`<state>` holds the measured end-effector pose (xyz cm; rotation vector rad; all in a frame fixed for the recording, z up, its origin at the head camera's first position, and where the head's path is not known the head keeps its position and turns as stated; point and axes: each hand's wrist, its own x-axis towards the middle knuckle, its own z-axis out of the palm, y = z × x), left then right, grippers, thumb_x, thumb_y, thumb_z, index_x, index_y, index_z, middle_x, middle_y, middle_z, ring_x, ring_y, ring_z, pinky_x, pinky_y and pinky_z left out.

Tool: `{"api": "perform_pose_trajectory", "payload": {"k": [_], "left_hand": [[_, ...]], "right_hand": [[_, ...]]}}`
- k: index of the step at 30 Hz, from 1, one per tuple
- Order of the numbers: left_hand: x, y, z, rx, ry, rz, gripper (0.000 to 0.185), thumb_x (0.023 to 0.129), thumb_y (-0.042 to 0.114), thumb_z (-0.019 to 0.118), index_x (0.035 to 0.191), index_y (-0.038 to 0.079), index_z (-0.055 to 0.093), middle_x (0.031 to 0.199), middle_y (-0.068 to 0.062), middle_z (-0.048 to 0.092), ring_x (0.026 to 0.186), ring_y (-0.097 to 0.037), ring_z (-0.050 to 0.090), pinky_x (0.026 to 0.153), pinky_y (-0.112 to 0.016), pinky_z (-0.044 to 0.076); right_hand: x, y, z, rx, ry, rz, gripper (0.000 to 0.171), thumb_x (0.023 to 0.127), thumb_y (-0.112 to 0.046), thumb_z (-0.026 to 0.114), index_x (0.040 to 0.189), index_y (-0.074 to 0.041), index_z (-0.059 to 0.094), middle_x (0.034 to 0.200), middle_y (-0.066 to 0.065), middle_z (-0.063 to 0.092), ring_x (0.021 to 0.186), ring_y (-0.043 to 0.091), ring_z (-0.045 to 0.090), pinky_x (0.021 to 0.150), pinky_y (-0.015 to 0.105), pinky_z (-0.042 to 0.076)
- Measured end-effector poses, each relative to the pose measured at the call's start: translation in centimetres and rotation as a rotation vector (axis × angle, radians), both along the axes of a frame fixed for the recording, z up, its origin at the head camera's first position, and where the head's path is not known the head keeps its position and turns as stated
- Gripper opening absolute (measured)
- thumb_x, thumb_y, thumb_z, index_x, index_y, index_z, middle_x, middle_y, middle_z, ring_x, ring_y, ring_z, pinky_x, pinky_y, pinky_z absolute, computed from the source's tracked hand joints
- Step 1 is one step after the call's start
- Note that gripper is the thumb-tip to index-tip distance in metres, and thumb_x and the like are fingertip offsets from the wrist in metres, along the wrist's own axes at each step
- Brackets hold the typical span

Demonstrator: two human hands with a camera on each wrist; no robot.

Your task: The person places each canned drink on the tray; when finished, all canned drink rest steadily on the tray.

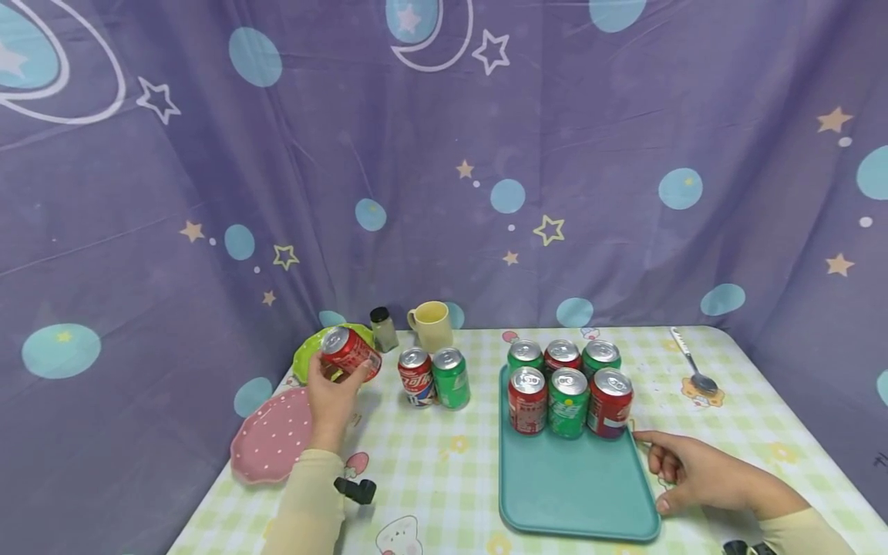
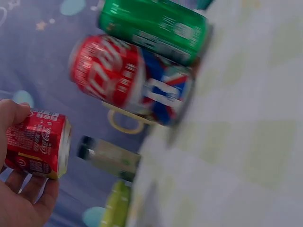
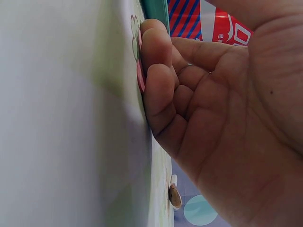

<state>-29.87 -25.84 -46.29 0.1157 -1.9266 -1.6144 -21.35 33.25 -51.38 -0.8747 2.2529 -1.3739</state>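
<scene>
1. Along the teal tray's (image 1: 576,493) right edge, my right hand (image 1: 701,474) rests on the surface (image 1: 444,470), fingers loosely curled, empty.
2. My left hand (image 1: 331,397) grips a tilted red cola can (image 1: 349,352) above the green plate (image 1: 308,351), near the surface's left edge.

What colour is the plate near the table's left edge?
Pink with small white dots: the plate shows best in the head view.

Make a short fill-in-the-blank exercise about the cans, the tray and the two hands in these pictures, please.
1. The left hand holds a ____ can above the table.
2. On the teal tray stand ____ cans.
3. Two cans stand off the tray, just in front of the yellow ____.
4. The right hand rests at the tray's ____ edge.

Missing words: red; six; mug; right
</scene>
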Motion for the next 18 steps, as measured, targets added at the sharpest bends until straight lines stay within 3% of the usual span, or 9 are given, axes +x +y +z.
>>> {"api": "perform_pose_trajectory", "payload": {"k": [6, 12, 18], "left_hand": [[1.6, 0.8, 3.4, 0.021, 0.128, 0.006, 0.069, 0.085, 0.008, 0.089, 0.141, 0.008, 0.048, 0.129, -0.005, 0.062, 0.118, -0.017, 0.06, 0.093, -0.023, 0.055], [3.3, 2.1, 5.9, -0.023, 0.178, -0.016, 0.071, 0.084, 0.006, 0.089, 0.142, 0.009, 0.048, 0.132, -0.004, 0.063, 0.119, -0.016, 0.061, 0.093, -0.024, 0.054], [5.3, 4.3, 8.1, -0.068, 0.242, -0.109, 0.073, 0.083, 0.002, 0.089, 0.143, 0.006, 0.047, 0.133, -0.003, 0.064, 0.118, -0.018, 0.063, 0.091, -0.026, 0.055]], "right_hand": [[-0.1, 0.0, 0.1, 0.009, 0.002, -0.003, 0.102, 0.076, -0.015, 0.092, 0.149, 0.021, 0.031, 0.097, 0.013, 0.057, 0.077, 0.015, 0.056, 0.06, 0.028, 0.049], [0.0, -0.1, 0.2, 0.017, -0.006, -0.007, 0.103, 0.076, -0.017, 0.093, 0.149, 0.02, 0.031, 0.098, 0.013, 0.057, 0.077, 0.015, 0.055, 0.06, 0.028, 0.049], [0.1, -0.3, 0.4, 0.027, -0.009, -0.015, 0.104, 0.075, -0.017, 0.093, 0.149, 0.021, 0.031, 0.098, 0.012, 0.057, 0.077, 0.015, 0.055, 0.06, 0.028, 0.049]]}}
